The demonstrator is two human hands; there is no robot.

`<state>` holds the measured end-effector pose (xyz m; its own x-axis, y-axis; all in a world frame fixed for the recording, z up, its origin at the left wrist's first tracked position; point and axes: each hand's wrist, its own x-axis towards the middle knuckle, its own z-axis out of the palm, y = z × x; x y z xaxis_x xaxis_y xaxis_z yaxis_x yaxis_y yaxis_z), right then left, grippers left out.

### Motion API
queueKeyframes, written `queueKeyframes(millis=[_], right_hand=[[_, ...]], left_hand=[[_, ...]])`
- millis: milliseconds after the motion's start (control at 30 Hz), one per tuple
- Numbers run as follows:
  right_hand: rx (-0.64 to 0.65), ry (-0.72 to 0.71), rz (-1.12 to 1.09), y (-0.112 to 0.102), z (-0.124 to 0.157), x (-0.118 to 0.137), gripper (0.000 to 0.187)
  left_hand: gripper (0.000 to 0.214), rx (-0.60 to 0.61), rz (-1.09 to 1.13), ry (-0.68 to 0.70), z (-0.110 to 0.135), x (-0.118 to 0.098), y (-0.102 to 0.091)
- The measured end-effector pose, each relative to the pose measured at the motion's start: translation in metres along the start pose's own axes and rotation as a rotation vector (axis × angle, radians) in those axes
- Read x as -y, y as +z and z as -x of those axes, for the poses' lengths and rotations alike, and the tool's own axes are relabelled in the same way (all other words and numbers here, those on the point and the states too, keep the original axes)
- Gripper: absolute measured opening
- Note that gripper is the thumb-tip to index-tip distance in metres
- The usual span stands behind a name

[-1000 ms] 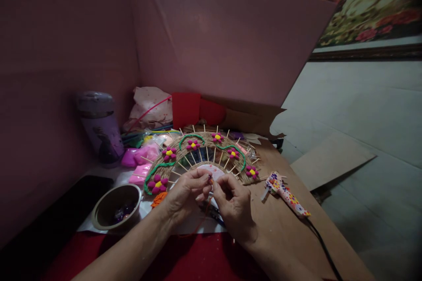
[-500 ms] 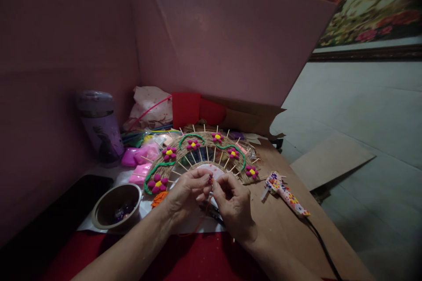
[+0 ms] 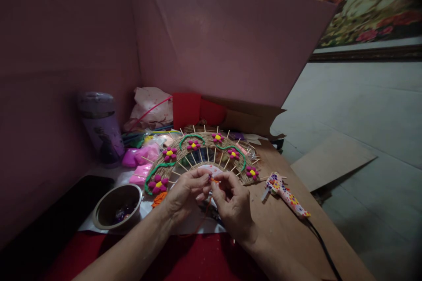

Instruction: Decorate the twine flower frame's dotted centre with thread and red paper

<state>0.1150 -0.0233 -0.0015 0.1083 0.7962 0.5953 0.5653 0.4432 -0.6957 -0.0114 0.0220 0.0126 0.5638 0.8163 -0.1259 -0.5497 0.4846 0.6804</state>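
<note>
My left hand (image 3: 186,189) pinches a small dark purple bead (image 3: 210,177) between thumb and fingertips. Close against it, my right hand (image 3: 233,206) is closed in a pinch on an orange thread (image 3: 215,180), which trails down below the hands. Behind them lies a half-ring of woven twine (image 3: 207,140) on wooden sticks, decorated with magenta flowers and green vines. An orange yarn bundle (image 3: 158,199) rests left of my left hand. A dark tool (image 3: 215,215), partly hidden, lies under the hands.
A round bowl (image 3: 96,219) with shiny beads (image 3: 122,214) stands at left. A purple tumbler (image 3: 103,136) and pink packets (image 3: 141,174) are behind it. On the cardboard at right lies a flower-patterned glue gun (image 3: 286,195) with its black cord (image 3: 325,246). Pink panels (image 3: 214,39) enclose the back.
More orange thread now shows between the bead and my right fingertips, which sit slightly farther from the left ones. The other things stay in place.
</note>
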Motion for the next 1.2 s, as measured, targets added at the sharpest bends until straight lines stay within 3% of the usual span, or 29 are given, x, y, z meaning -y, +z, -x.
queueKeyframes(millis=[1200], right_hand=[[-0.025,-0.069,0.040,0.0011,0.0009,-0.0014,0.006]], left_hand=[[0.015,-0.004,-0.008,-0.009,0.0013,0.0012,0.0005]])
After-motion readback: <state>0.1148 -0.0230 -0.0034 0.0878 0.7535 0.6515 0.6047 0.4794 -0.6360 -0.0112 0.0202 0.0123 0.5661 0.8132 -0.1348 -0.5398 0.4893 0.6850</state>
